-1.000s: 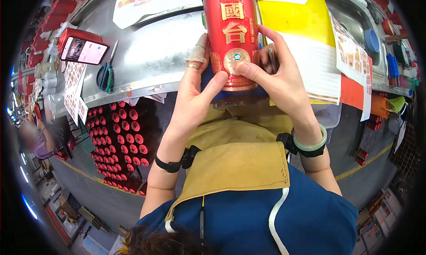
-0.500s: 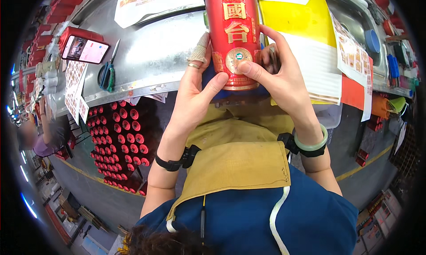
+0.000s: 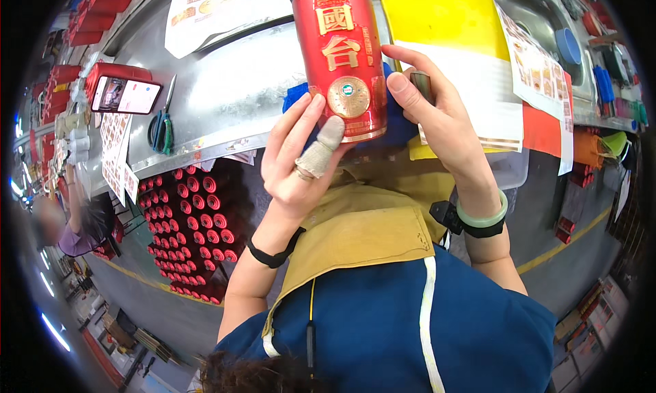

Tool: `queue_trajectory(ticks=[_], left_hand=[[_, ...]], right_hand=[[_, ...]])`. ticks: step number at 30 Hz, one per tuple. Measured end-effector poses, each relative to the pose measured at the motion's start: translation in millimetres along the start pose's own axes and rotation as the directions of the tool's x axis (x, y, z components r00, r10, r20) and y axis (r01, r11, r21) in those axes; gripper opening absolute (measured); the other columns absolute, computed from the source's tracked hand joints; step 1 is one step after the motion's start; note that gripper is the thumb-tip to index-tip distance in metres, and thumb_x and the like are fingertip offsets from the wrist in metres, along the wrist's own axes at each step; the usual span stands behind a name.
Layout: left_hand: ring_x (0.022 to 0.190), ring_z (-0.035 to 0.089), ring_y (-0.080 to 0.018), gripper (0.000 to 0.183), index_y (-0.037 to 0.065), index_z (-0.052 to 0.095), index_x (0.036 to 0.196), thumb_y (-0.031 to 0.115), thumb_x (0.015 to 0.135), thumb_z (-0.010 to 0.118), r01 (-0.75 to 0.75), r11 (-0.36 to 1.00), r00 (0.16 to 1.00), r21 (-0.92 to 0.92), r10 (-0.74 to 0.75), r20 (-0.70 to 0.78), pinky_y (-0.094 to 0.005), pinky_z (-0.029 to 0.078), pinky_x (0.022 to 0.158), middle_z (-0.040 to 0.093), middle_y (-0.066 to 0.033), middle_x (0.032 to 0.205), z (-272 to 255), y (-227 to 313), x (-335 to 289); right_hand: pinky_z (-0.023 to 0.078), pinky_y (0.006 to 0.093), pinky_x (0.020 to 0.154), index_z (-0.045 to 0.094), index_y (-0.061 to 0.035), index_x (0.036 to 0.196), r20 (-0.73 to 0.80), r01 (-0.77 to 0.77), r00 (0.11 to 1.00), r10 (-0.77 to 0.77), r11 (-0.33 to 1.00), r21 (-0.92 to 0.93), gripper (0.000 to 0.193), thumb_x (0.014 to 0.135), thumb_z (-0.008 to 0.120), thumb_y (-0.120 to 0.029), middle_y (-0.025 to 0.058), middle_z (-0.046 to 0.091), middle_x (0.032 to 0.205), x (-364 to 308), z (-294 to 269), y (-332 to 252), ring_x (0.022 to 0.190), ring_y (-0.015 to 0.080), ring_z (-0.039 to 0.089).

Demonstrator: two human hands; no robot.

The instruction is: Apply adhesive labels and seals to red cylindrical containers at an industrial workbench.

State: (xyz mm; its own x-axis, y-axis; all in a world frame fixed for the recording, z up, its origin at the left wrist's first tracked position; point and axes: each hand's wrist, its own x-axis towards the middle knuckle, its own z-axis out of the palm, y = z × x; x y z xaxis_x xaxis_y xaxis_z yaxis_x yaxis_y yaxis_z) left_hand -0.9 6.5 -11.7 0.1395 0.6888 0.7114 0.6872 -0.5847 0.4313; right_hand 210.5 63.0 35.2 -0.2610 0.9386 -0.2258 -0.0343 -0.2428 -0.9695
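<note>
A red bottle (image 3: 342,58) with raised gold lettering and a round gold medallion leans slightly at the table's front edge, its top cut off by the frame. My left hand (image 3: 297,154) supports its lower left side and base, the fingers against it. One of those fingers wears a beige cloth cover (image 3: 320,154). My right hand (image 3: 441,113) is beside the bottle's right side, index fingertip at its edge and thumb apart from it. A small grey-green piece (image 3: 421,87) is tucked in the right fingers; its kind is unclear. Blue cloth (image 3: 396,113) shows behind the bottle.
On the metal table (image 3: 225,72) lie green-handled scissors (image 3: 161,130), a propped phone (image 3: 126,93), printed sheets (image 3: 205,10) and a yellow sheet (image 3: 444,17). Many red round-ended items (image 3: 198,215) are stacked below left. A co-worker (image 3: 75,236) is at far left.
The bottle has shifted left and tilted a little. My left hand has turned and slid to its base, the covered finger now in front. My right thumb has come off the medallion.
</note>
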Motion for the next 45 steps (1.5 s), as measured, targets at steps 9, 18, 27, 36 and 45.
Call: queue_trajectory(ticks=[9,18,27,36,45], left_hand=[[0.113,0.071,-0.0365,0.034,-0.001,0.075,0.11,0.002,0.078,0.086,0.121,0.992,0.991,-0.044,-0.123,-0.054,-0.041,0.06,0.093,0.073,-0.0171,0.122,5.1,6.2,-0.6],[0.116,0.067,-0.0345,0.041,0.005,0.076,0.113,0.004,0.074,0.088,0.052,0.998,0.999,0.022,-0.051,-0.019,-0.0398,0.057,0.096,0.07,-0.0141,0.128,-0.7,-0.9,-8.2],[0.143,0.034,-0.0418,0.049,0.03,0.075,0.122,0.048,0.077,0.084,-0.213,0.908,0.959,0.36,0.125,0.253,-0.0538,0.035,0.115,0.046,-0.019,0.155,0.7,13.4,19.9],[0.13,0.054,-0.0399,0.053,0.014,0.074,0.125,0.026,0.075,0.089,0.006,0.964,0.999,0.265,-0.016,0.033,-0.0509,0.044,0.107,0.064,-0.0176,0.14,-4.1,-9.4,-21.6],[0.142,0.038,-0.0456,0.059,0.026,0.073,0.127,0.029,0.071,0.091,-0.108,0.94,0.984,0.324,0.056,0.167,-0.0524,0.038,0.114,0.046,-0.0239,0.154,-1.6,11.3,0.1]], right_hand=[[0.041,0.0205,0.07,0.05,0.0009,0.144,0.041,-0.046,0.998,0.046,0.999,-0.002,0.057,0.096,0.074,-0.017,-0.0028,0.056,0.088,-25.9,0.4,3.1,0.077,0.0034,0.047],[0.044,0.0227,0.075,0.049,0.0009,0.146,0.048,-0.085,0.995,0.084,0.996,0.029,0.055,0.101,0.07,-0.023,-0.0006,0.06,0.093,-23.4,1.4,1.4,0.082,0.0052,0.051],[0.039,0.0195,0.065,0.054,-0.0024,0.143,0.008,-0.101,0.995,0.101,0.989,0.112,0.052,0.107,0.057,-0.04,-0.0001,0.06,0.092,-21.3,-3.8,8.3,0.075,0.0049,0.047],[0.033,0.02,0.069,0.05,0.0014,0.146,-0.093,0.078,0.991,-0.098,0.977,-0.201,0.059,0.11,0.049,-0.044,-0.0019,0.055,0.095,-17.9,-28.5,-1.9,0.075,0.0051,0.038],[0.037,0.0188,0.079,0.055,-0.0006,0.144,-0.19,0.078,0.974,-0.124,0.969,-0.236,0.059,0.111,0.044,-0.049,-0.0038,0.053,0.091,-12.9,-18.6,-20.0,0.087,0.0048,0.048]])
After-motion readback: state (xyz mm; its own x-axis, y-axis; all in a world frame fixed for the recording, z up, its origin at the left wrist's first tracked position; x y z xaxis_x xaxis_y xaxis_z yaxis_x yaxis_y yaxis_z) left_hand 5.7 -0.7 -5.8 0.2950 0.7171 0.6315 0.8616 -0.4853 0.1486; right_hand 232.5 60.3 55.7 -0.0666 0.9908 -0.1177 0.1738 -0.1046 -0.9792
